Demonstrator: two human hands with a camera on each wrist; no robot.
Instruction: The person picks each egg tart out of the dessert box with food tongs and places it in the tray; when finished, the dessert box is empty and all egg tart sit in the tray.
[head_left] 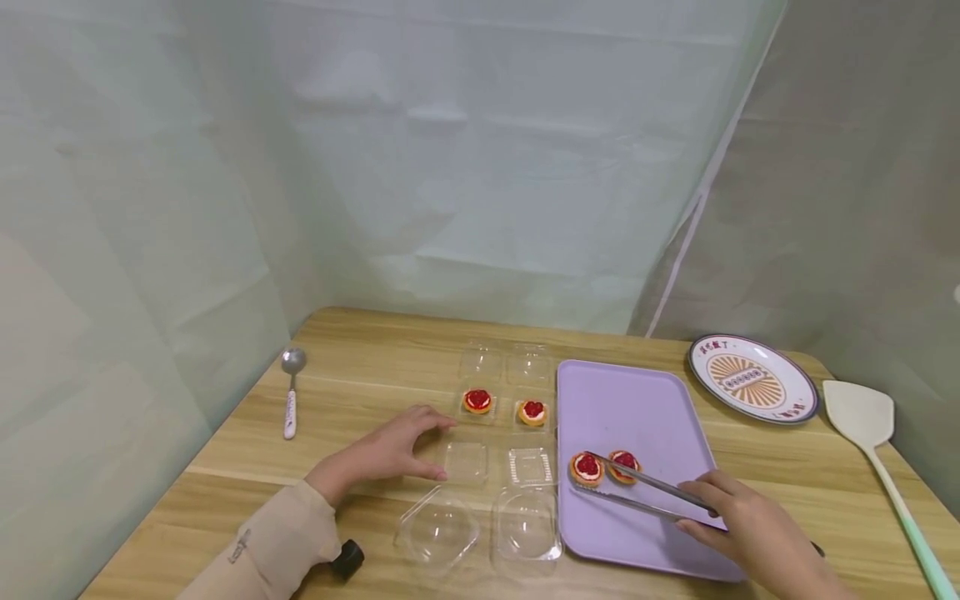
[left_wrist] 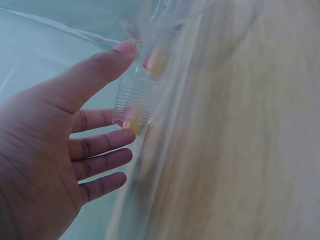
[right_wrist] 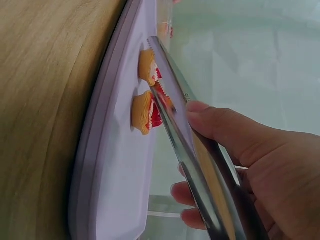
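Note:
My right hand grips metal tongs, their tips parted around the left of two red-topped tarts on a lilac tray. The second tart sits right beside it, near the upper tong arm. In the right wrist view the tongs reach over the tarts; whether they touch is unclear. My left hand, thumb and fingers spread, is beside an open clear plastic box and holds nothing. Another open box lies between that one and the tray.
Two farther clear boxes each hold a tart, lids folded back. Domed lids lie toward the near edge. A spoon lies far left. Right of the tray are a patterned plate and a spatula. Pale sheets hang behind.

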